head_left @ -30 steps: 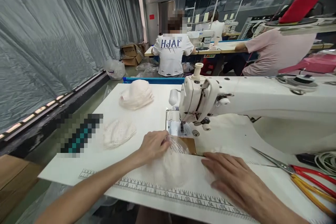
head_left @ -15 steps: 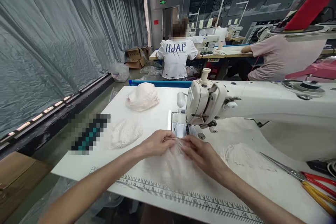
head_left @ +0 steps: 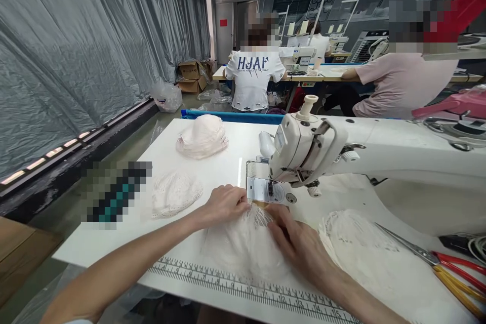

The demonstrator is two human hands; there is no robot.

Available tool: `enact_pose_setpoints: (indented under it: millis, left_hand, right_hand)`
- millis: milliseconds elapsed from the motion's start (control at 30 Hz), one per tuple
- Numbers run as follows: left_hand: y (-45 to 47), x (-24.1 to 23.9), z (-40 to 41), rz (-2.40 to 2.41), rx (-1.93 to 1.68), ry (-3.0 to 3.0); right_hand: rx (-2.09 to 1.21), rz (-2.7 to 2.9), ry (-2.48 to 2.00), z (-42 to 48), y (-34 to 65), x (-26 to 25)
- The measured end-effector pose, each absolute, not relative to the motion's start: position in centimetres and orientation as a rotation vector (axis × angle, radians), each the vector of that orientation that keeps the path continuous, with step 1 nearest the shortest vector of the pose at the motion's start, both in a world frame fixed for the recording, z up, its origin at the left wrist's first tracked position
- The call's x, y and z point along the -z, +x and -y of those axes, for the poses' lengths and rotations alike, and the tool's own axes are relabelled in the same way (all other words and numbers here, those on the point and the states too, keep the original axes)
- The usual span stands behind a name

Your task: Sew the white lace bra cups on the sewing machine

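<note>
A white lace fabric piece [head_left: 243,243] lies on the white sewing table [head_left: 212,167] just in front of the sewing machine's needle plate [head_left: 261,191]. My left hand [head_left: 224,204] pinches its far left edge. My right hand [head_left: 294,240] presses and grips its far right edge, fingertips close to the needle. The white sewing machine head [head_left: 304,149] hangs right above the fabric's far edge.
A lace piece [head_left: 172,194] lies left, a stack of pink cups [head_left: 201,136] farther back, more lace [head_left: 357,245] at right. Scissors with red and yellow handles [head_left: 436,260] lie at far right. A ruler strip [head_left: 243,288] runs along the front edge. Other people sit at machines behind.
My right hand came in from flat on the table at the right to the fabric's edge beside the left hand. Both hands now hold the lace by the needle plate.
</note>
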State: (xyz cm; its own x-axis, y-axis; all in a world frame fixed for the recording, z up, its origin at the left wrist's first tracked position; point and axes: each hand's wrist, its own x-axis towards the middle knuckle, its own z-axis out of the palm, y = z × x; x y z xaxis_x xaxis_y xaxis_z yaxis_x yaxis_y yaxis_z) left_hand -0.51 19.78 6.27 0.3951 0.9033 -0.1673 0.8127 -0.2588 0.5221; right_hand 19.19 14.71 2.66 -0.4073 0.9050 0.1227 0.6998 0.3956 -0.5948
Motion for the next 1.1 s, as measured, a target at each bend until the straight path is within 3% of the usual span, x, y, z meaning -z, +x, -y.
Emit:
enact_pose_setpoints:
  millis: [633, 967, 1100]
  left_hand:
    - [4.1, -4.7, -21.4, -1.457, -0.228, 2.140]
    - [4.1, -4.4, -21.9, -1.422, -0.235, 2.079]
    - [4.2, -4.4, -21.9, -1.428, -0.218, 2.110]
  right_hand:
    - [-0.076, 2.398, -1.416, -17.8, 24.0, -1.8]
    - [0.338, 2.384, -1.181, -17.2, 24.1, -2.2]
    - [0.308, 2.409, -0.945, -17.1, 23.5, -2.4]
